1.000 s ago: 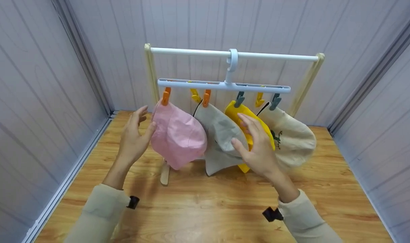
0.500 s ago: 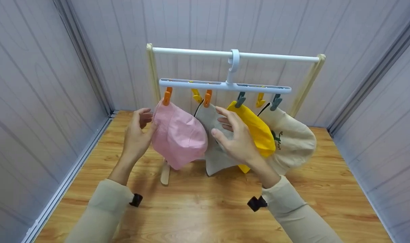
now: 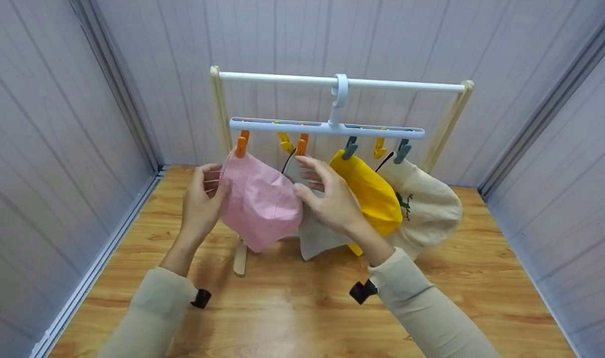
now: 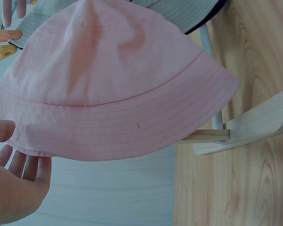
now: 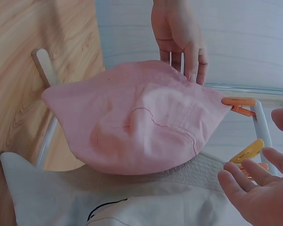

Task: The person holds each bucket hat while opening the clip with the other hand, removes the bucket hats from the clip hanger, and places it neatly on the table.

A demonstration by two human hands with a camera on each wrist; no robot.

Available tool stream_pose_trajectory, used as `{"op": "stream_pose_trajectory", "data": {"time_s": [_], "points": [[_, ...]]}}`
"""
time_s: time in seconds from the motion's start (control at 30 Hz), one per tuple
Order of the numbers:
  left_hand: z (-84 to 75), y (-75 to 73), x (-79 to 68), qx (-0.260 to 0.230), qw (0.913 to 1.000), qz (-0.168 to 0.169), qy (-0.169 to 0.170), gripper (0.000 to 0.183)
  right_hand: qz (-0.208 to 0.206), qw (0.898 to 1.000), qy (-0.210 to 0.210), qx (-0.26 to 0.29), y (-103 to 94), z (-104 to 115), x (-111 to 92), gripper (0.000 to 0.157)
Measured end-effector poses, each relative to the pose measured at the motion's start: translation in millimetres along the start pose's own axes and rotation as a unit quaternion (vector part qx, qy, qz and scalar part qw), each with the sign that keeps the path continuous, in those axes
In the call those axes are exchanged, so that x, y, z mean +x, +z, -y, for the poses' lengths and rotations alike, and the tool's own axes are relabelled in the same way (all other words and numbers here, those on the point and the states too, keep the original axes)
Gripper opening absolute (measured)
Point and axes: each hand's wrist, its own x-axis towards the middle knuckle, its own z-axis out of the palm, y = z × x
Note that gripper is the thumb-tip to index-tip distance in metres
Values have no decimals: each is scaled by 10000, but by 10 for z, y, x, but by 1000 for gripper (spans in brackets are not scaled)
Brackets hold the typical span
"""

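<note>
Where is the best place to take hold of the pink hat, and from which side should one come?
Probably the brim edge just below its orange clip, approached from the left by the left hand, thumb in front, fingers behind. The pink hat hangs from that clip with this thin edge turned outward, while the grey hat crowds its right side.

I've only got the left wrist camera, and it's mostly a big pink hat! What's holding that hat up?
Observer: In the head view, an orange clip grips the top of the pink hat.
Operator: Cool! Any more hats past the grey hat?
Observer: Yes, the head view shows a yellow hat and a cream hat.
Operator: Does one have words?
Observer: The cream one has dark writing, too small to read.
</note>
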Motion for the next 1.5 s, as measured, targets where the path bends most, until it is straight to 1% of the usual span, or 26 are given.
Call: {"op": "stream_pose_trajectory", "data": {"time_s": [0.1, 0.27, 0.53, 0.8, 0.97, 1.17, 1.27, 1.5], "points": [[18, -8, -19, -8, 10000, -51, -8, 45, 104, 9999, 33, 37, 61, 19, 58, 55], [26, -8, -37, -88, 9998, -130, 103, 41, 198, 9994, -12, 291, 167, 31, 173, 52], [18, 2, -67, -238, 9994, -201, 133, 38, 465, 9979, 27, 441, 317, 46, 283, 55], [-5, -13, -113, -413, 9989, -177, 106, 38, 550, 9980, 128, 295, 466, 138, 454, 58], [-17, -15, -122, -355, 9992, -185, 87, 38, 496, 9979, 150, 399, 570, 186, 590, 61], [-11, 23, -118, -439, 9989, -122, 125, 35, 287, 9961, 447, 701, 638, 226, 713, 62], [-7, 42, -119, -485, 9987, -116, 94, 33, 210, 9951, 514, 818, 659, 232, 758, 62], [-24, 31, -121, -436, 9989, -151, 58, 33, 28, 9902, 596, 1262, 705, 266, 863, 53]]}}
